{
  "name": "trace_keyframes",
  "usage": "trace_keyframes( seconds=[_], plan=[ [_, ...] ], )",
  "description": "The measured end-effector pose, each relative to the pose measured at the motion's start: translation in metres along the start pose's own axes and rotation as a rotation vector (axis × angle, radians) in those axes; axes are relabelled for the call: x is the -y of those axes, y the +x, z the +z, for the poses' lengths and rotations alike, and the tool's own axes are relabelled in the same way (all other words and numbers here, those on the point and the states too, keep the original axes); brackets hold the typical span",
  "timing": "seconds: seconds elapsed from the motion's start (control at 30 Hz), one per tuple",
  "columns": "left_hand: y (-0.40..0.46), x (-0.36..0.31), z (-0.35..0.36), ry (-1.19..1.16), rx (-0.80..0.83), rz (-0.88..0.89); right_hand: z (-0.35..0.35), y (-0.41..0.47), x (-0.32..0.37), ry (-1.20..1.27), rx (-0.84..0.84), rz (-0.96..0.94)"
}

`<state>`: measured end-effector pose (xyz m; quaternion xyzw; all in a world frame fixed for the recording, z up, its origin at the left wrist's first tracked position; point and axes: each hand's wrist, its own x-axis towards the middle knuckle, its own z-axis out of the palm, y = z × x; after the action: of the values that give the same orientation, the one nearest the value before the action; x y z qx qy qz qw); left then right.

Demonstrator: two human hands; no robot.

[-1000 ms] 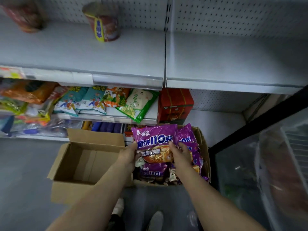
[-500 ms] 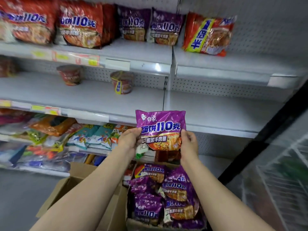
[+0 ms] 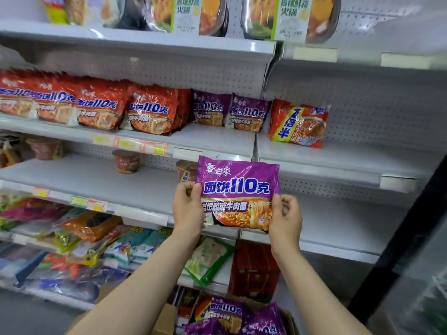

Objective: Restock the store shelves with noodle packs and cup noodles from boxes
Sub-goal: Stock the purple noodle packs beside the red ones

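Both hands are holding a purple noodle pack (image 3: 238, 193) upright. The left hand (image 3: 187, 209) is pinching its left edge, fingers behind. The right hand (image 3: 285, 220) is pinching the lower right corner.

box (image 3: 289, 321) — cut off below | top-shelf bowls (image 3: 210, 13) — cropped above

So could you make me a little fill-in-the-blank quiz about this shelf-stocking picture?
1. The noodle pack held up in both hands is coloured ____.
2. The left hand and right hand grip the pack by its two ____.
3. Two matching packs on the shelf stand just right of the ____ packs.

Missing words: purple; sides; red
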<state>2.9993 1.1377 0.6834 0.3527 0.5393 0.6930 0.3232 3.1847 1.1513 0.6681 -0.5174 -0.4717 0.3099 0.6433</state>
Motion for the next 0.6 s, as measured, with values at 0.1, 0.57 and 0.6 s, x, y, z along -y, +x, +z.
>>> trace_keyframes(
  seconds=[0.1, 0.57, 0.6],
  plan=[
    [0.002, -0.01, -0.002, 0.045, -0.042, 0.104, 0.002, 0.004, 0.013, -0.016, 0.017, -0.072],
    [0.086, -0.071, 0.012, 0.045, 0.092, 0.201, 0.037, 0.077, 0.058, 0.19, 0.054, 0.011],
    [0.101, -0.075, 0.012, 0.092, 0.115, 0.221, 0.041, 0.087, 0.062, 0.165, 0.058, -0.012]
  ],
)
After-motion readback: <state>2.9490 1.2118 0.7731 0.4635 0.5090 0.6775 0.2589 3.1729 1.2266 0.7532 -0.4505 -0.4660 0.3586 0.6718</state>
